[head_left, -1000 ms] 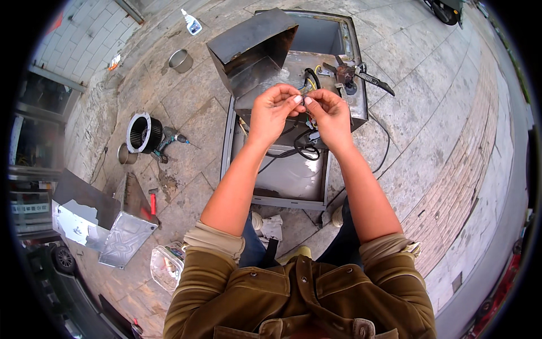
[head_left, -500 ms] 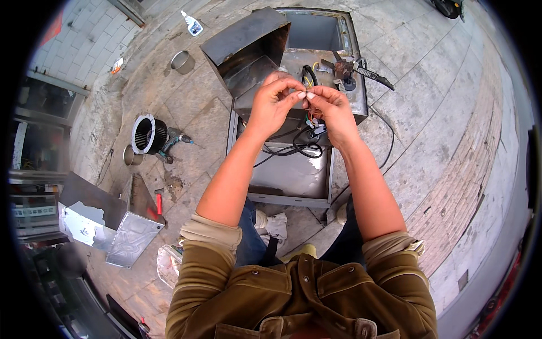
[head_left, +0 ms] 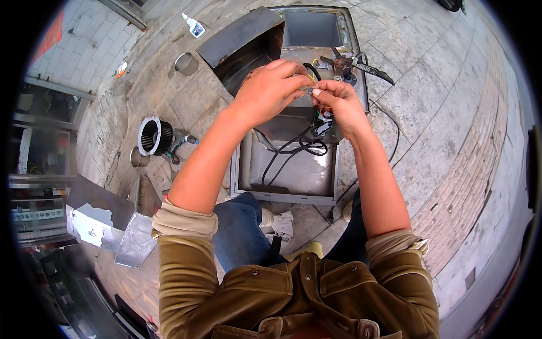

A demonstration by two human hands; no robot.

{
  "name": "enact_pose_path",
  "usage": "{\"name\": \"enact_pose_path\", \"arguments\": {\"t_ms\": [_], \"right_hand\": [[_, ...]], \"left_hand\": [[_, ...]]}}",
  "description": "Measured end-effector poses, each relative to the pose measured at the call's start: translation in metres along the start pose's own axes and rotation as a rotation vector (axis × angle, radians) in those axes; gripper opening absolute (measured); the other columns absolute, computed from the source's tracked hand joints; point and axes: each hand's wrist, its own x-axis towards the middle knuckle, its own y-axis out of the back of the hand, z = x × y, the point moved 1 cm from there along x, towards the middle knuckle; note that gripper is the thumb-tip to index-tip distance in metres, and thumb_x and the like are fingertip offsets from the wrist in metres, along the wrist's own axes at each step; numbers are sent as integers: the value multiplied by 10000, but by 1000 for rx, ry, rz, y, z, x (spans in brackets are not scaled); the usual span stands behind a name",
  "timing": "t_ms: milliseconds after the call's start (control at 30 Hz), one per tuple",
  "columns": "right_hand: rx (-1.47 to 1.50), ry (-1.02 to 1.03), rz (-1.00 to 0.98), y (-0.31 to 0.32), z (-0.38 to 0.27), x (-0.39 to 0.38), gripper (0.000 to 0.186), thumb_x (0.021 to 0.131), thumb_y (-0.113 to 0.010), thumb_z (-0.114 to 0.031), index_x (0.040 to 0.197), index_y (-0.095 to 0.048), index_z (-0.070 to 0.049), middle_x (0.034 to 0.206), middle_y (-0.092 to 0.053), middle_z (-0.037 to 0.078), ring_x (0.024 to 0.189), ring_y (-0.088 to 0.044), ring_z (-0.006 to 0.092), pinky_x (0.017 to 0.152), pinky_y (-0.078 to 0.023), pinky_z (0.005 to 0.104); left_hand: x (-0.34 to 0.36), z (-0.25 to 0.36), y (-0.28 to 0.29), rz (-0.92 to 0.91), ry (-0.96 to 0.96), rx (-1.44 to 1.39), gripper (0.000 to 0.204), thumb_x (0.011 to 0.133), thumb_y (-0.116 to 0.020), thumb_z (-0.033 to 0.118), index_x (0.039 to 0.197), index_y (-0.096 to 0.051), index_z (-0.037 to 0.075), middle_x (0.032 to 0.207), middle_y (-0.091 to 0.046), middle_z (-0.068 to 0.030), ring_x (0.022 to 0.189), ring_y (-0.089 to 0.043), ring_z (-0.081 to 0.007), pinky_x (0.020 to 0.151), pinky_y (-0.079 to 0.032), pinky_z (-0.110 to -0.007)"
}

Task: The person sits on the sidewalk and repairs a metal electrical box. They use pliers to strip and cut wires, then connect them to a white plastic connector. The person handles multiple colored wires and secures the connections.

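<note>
My right hand (head_left: 337,101) is closed in a pinch, thumb against fingers, on a thin wire whose end is mostly hidden by the fingertips. Close beside it on the left, my left hand (head_left: 271,87) shows its back, the fingers bent and spaced apart, tips near the pinched wire; its thumb is hidden. Both hands are above a metal appliance housing (head_left: 355,39). Coloured wires with connectors (head_left: 324,121) hang just under my right hand. Black cables (head_left: 293,149) loop down over a shallow metal tray (head_left: 248,169).
Pliers (head_left: 372,72) lie on the housing's right side, by an opened metal cover (head_left: 240,37). To the left are a fan drum (head_left: 155,136), a power drill (head_left: 182,138), a metal cup (head_left: 186,64) and sheet-metal pieces (head_left: 135,240). A spray bottle (head_left: 193,26) lies farther off.
My left hand has turned from a pinch beside the right fingertips to a back-up pose, its elbow swinging out left. My right hand keeps its pinch, slightly farther right.
</note>
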Motion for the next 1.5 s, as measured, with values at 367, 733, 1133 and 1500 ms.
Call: {"name": "enact_pose_path", "arguments": {"t_ms": [367, 733, 1133, 1500], "right_hand": [[11, -26, -18, 2, -2, -2, 98, 884, -619, -108, 896, -655, -18, 727, -622, 1, 647, -533, 69, 592, -406, 223], [-2, 163, -8, 0, 3, -2, 114, 883, -625, -71, 940, -663, 20, 769, -643, 7, 698, -560, 68, 639, -443, 224], [-851, 797, 251, -9, 2, -10, 93, 761, -657, -28, 853, -671, -26, 770, -638, 120, 721, -591, 315, 676, -490, 363], [-690, 507, 225, -6, -3, -12, 90, 786, -663, -65, 872, -675, -41, 794, -646, 124, 770, -602, 320, 704, -484, 395]], "left_hand": [[2, 6, -3, 39, -58, 65, 228, 720, -723, 70, 935, -672, 126, 966, -637, -20, 898, -618, -237, 722, -515, -344], [1, 14, -9, 111, 107, -65, 134, 774, -693, 46, 897, -651, 80, 873, -627, -71, 827, -622, -268, 695, -508, -353], [4, 7, -19, -216, 621, -414, 71, 827, -591, 134, 829, -586, 64, 660, -477, 3, 578, -517, -153, 539, -413, -293], [-5, 14, 4, -54, 120, 37, 257, 807, -714, 216, 991, -615, 66, 888, -614, -50, 780, -601, -201, 702, -497, -320]]}}
